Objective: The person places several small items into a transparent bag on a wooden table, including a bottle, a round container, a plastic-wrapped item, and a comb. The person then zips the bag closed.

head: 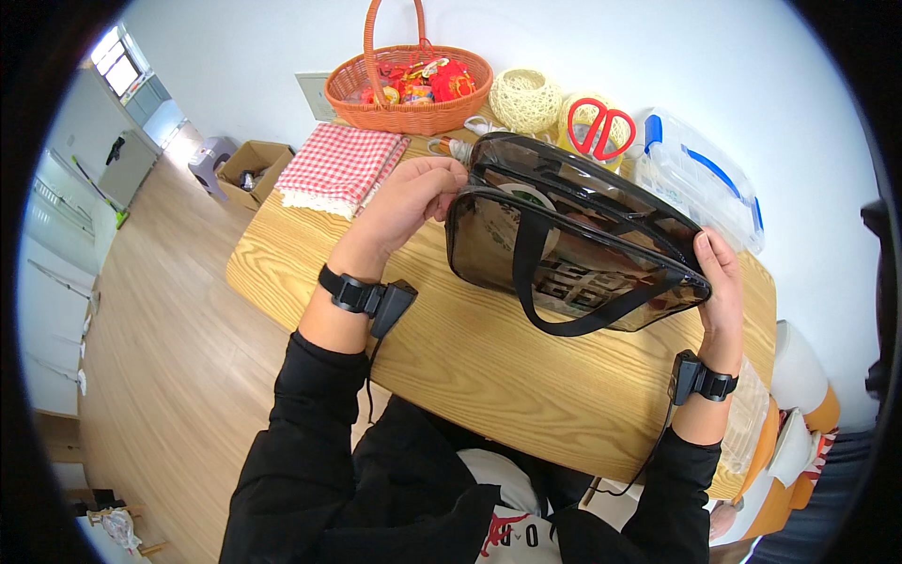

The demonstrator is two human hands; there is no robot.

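A smoky see-through plastic bag (486, 243) with black trim and a black strap handle (530, 282) stands tilted over the wooden table (493, 395). Its top gapes open along the zipper edge. My left hand (419, 194) pinches the bag's upper left corner between thumb and fingers. On the other side, my right hand (720, 278) grips the right end, thumb on top near the rim. Through the front panel a pale round thing with a green middle shows inside the bag; what it is I cannot tell. Dark block lettering marks the front.
Behind the bag stand an orange wicker basket (416, 120) of red trinkets, a cream woven ball-shaped holder (525, 100), red-handled scissors (601, 130) in a container, and a clear plastic box (694, 176) with blue latches. A red-checked cloth (345, 166) lies left. A clear plastic tray (743, 416) sits at right.
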